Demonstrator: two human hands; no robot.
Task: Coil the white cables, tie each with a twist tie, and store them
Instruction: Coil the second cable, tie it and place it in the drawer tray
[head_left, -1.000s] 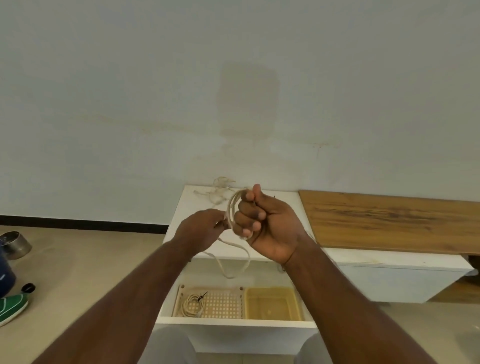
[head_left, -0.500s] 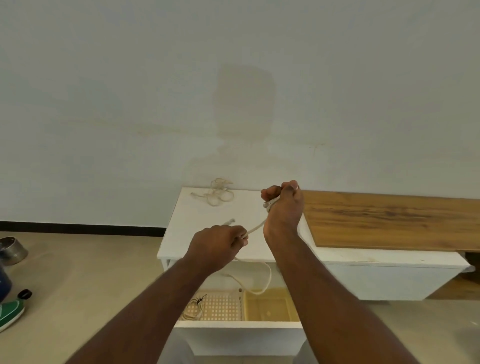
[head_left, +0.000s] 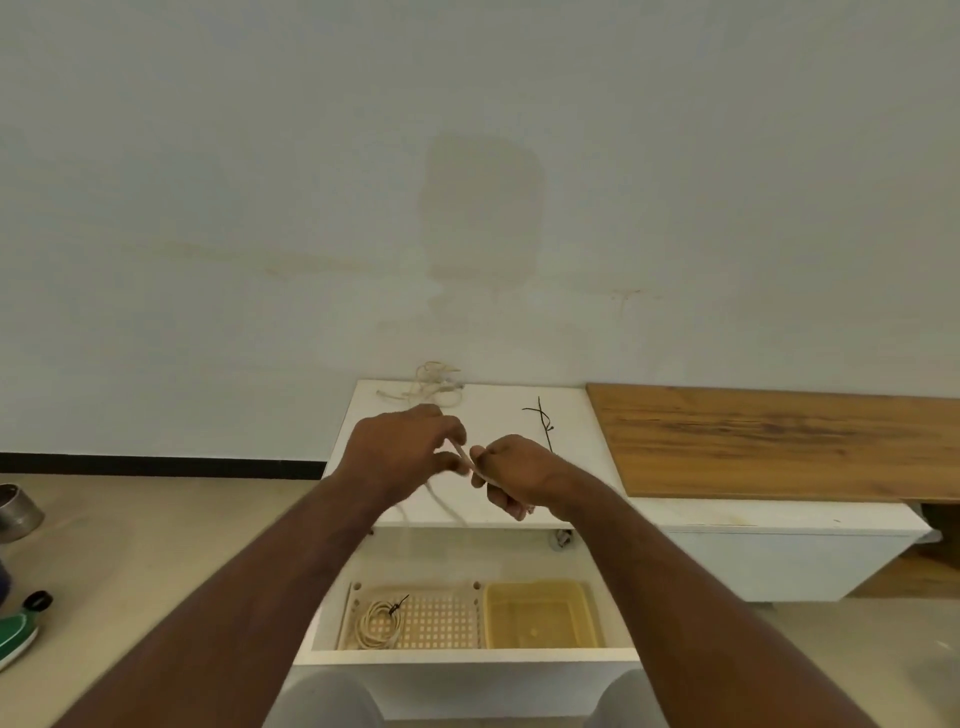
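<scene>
- No brand, label or writing readable anywhere in view.
- Left hand (head_left: 400, 452): fingers bent, thumb and fingertips pinching the white cable (head_left: 464, 460) where it runs between the two hands. Motion blur softens the fingertips.
- Right hand (head_left: 519, 475): fingers curled round the same cable, just beside the left hand, knuckles toward the camera. How much cable sits inside the fist is hidden.
- Below the hands, two blurred strands of the cable hang down over the white cabinet top (head_left: 498, 410); their ends cannot be made out.
- A second loose cable (head_left: 428, 387) lies tangled at the back of the cabinet top, against the wall (head_left: 467, 182).
- Black twist ties (head_left: 540, 421) lie on the cabinet top, right of the hands; the count is unclear.
- Open drawer (head_left: 467, 656) below: a perforated tray (head_left: 441, 621) on the left holds a coiled cable (head_left: 376, 623) bound with a dark tie; a yellow tub (head_left: 540, 613) sits beside it on the right.
- Wooden board (head_left: 769, 441) on the low white unit to the right, cut off by the frame edge.
- Left edge: a metal bowl (head_left: 18, 512) and a green shoe (head_left: 15, 636), both partly cropped.
- Bottom edge: grey-clad knees (head_left: 322, 699), only the tops visible.
</scene>
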